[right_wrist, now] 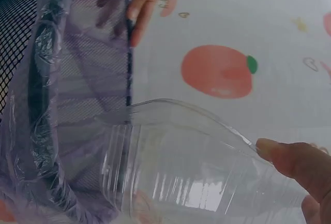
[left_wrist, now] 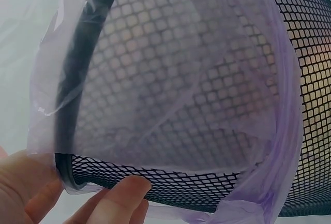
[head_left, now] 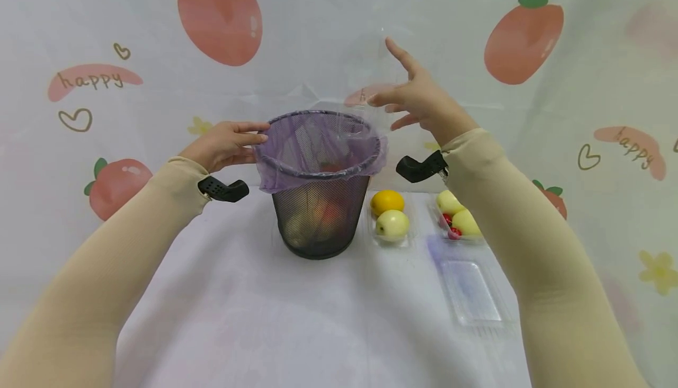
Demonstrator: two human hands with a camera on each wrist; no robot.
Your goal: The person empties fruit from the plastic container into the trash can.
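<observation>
A black mesh bin [head_left: 318, 217] lined with a thin purple plastic bag [head_left: 272, 176] stands upright on the table. Round, coloured shapes show faintly through its mesh. My left hand [head_left: 228, 143] grips the left side of the rim; in the left wrist view its fingertips [left_wrist: 129, 188] lie against the rim and mesh. Above the right side of the bin, my right hand [head_left: 418, 96] holds a clear plastic container [right_wrist: 191, 177], thumb on its edge. The container is tilted, its lower end over the bin's opening. I see no contents in it.
Right of the bin, a clear tray holds an orange-yellow fruit [head_left: 387, 202] and a pale green fruit [head_left: 392, 224]. Farther right, another tray holds yellow-green fruits [head_left: 466, 223] and small red ones [head_left: 454, 233]. A clear plastic container [head_left: 471, 294] lies nearer, beside something purple. A printed cloth hangs behind.
</observation>
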